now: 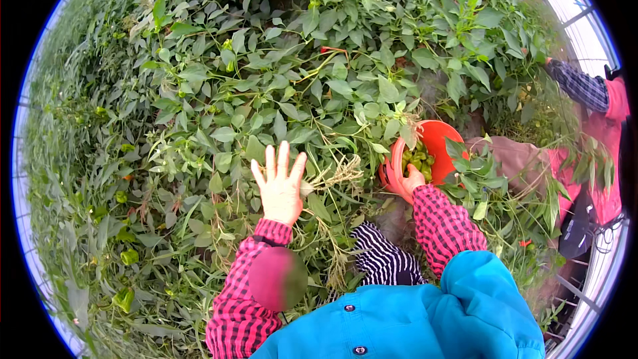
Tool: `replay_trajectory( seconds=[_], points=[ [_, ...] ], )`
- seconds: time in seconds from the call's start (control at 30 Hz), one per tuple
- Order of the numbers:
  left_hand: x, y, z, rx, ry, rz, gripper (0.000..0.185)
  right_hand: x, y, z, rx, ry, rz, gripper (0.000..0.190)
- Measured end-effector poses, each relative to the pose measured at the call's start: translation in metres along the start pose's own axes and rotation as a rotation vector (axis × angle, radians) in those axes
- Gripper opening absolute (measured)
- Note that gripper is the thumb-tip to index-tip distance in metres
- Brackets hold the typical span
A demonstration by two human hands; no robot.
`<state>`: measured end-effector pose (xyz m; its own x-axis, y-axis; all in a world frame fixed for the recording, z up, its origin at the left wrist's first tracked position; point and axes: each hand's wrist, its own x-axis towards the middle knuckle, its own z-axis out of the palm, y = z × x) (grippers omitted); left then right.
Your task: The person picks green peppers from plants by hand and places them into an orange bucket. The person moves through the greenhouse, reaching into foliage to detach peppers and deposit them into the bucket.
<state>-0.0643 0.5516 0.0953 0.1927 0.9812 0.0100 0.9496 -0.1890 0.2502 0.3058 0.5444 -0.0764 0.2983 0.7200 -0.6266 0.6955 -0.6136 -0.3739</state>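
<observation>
Spread flat with its fingers apart, my left hand [280,189] is over the leafy pepper plants [244,85] and holds nothing. A dried, seeded weed stalk [344,172] lies just right of it. My right hand [406,182] grips the rim of an orange-red plastic bucket [443,147], which is tilted so that its mouth shows. Inside the bucket are several green peppers [421,159]. Part of my right hand's fingers is against the bucket's near side. More green peppers hang at the lower left, one of them large [123,299].
At the right edge another person in a pink top and plaid sleeve [580,85] reaches into the plants. Leafy stems [478,179] overhang the bucket's right side. A metal-framed, pale covering [573,20] curves along the right. My striped trouser leg [384,254] is among the foliage.
</observation>
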Motion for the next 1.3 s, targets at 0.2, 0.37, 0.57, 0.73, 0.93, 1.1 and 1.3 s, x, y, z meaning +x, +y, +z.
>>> replay_trajectory(
  seconds=[0.2,0.37,0.57,0.73,0.93,1.1,1.3],
  points=[
    [-0.028,-0.025,0.077,0.102,-1.027,-0.055,0.014,0.045,0.025,0.049,0.249,-0.112,-0.101,0.038],
    [-0.088,-0.088,0.066,0.29,-1.057,-0.237,0.021,0.064,0.025,0.066,-0.459,0.07,-0.275,0.053],
    [-0.109,-0.198,0.013,0.598,-1.01,-0.45,0.02,0.058,0.002,0.058,1.82,-0.05,0.309,0.04],
    [-0.087,-0.234,-0.021,0.352,-0.55,-0.551,0.029,0.048,0.008,0.032,1.946,-0.166,0.201,0.037],
    [-0.068,-0.229,-0.011,0.005,-0.504,-0.796,0.034,0.04,0.054,-0.026,0.819,0.154,0.003,0.021],
    [-0.087,-0.209,-0.005,-0.175,-0.538,-0.745,0.03,0.062,0.061,-0.047,0.489,0.323,0.15,0.016],
    [-0.067,-0.163,-0.011,0.125,-0.969,-0.591,0.06,0.063,-0.003,0.019,0.52,0.022,-0.009,0.014]
  ],
)
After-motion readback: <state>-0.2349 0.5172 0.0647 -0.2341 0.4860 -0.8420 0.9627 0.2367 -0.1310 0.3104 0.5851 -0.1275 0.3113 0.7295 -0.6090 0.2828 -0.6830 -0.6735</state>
